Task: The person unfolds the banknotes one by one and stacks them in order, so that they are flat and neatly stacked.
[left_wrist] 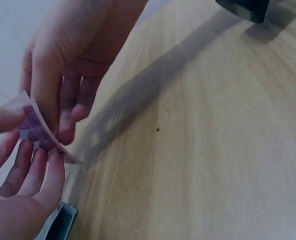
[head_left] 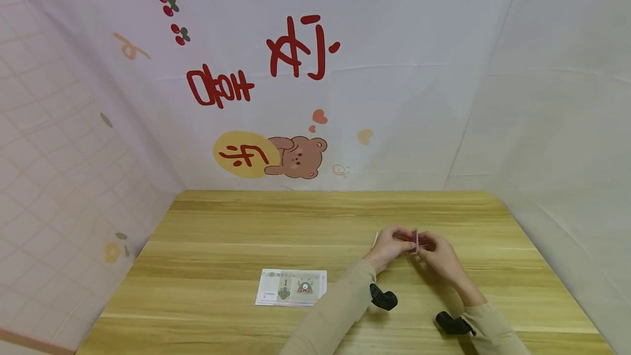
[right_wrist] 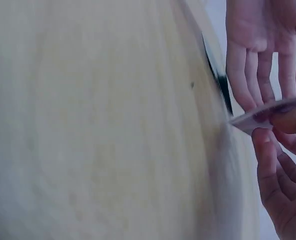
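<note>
Above the right half of the wooden table, both hands hold a small pink-purple paper note (head_left: 415,241), which stands on edge towards the head view. My left hand (head_left: 391,245) pinches it between thumb and fingers from the left. From the other side, my right hand (head_left: 441,259) grips it with thumb and fingertips. In the left wrist view the note (left_wrist: 36,129) looks slightly bent, and fingers cover much of it. The right wrist view shows only a narrow strip of the note (right_wrist: 255,120) between the hands.
A stack of play banknotes (head_left: 291,287) marked 1 lies left of the left forearm. Beside the left hand, a flat dark thing with a pale edge (left_wrist: 61,221) lies on the table (head_left: 222,223), mostly hidden in the head view. A printed cloth wall (head_left: 394,97) rises behind.
</note>
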Tool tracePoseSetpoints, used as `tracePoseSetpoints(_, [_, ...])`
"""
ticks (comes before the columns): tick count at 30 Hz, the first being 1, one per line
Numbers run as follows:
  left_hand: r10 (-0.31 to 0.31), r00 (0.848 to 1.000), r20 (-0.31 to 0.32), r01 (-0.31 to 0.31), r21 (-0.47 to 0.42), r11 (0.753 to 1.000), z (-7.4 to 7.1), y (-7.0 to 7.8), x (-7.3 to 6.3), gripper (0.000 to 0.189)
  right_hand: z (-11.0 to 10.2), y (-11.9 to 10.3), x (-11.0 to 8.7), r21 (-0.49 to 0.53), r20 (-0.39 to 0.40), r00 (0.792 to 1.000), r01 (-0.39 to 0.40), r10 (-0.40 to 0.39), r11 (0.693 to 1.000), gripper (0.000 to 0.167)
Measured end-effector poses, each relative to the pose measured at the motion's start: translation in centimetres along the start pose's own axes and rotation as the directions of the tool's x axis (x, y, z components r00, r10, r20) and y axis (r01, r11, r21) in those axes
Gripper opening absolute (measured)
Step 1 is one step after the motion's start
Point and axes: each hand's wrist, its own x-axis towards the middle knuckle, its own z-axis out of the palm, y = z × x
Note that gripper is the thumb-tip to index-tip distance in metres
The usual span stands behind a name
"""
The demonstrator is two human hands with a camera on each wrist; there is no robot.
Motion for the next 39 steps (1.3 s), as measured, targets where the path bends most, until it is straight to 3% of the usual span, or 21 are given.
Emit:
tracePoseSetpoints(13, [0.036,0.998,0.048,-0.031,-0.096,0.995,-0.4,1.8,-1.0,0.017,-0.1,-2.1,-0.9,0.212,-0.083,0.993,0.105,-0.089,0.972,0.026])
tracePoseSetpoints(27, [0.086,0.995,0.05,-0.091,0.11,0.99,-1.6,2.8,-2.8,0.016,0.2,-3.4,-1.6,0.281,-0.081,0.981,0.193,-0.177,0.94,0.022])
tracePoseSetpoints(39, [0.154,0.987,0.048,-0.159,0.142,0.977,-3.1,2.0,-3.6,0.015,1.3,-4.2,-1.8,0.316,-0.085,0.984,0.176,-0.157,0.932,0.021])
